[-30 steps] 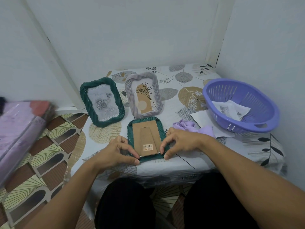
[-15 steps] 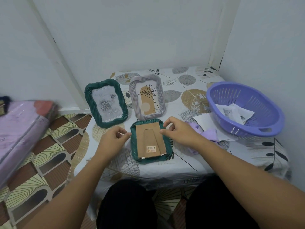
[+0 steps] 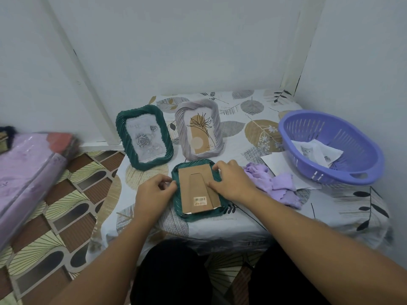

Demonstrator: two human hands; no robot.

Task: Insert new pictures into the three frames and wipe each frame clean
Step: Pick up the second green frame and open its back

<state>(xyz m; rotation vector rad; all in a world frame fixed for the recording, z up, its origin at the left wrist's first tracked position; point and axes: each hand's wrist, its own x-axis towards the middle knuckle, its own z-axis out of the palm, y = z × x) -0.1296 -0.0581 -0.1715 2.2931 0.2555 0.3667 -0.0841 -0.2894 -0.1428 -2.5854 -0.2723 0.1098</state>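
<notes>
Frame three, a green frame (image 3: 197,190), lies face down at the near edge of the bench (image 3: 286,219), cardboard backing (image 3: 198,188) up, easel leg folded flat, barcode sticker near its lower end; left hand (image 3: 152,194) at the frame's left rim, fingers curled and pinching the edge; right hand (image 3: 233,183) over the upper right corner, fingers spread fairly flat, pressing backing and rim; probably seating the backing or working its tabs, but the tabs themselves are under the fingers, can't confirm.

Handling: frame looks light, rigid, ribbed moulding gives decent grip; glazing underneath likely fragile, so no hard push mid-panel; backing is thin card, will flex or crease; hold by the outer rim on both long sides, lift from the rim not the easel.

Other two frames stand behind it: a second green one (image 3: 144,137) with a rose print, a lilac one (image 3: 200,128) with a plant print; both upright, leaning back. Purple cloth (image 3: 273,183) bunched just right of the right hand, lying on a white sheet (image 3: 279,164); purple basket (image 3: 330,148) further right holds loose prints.

Hidden: front of the face-down frame, so can't tell whether the new picture is in; a strip of white shows at the backing's bottom edge, could be the print.
</notes>
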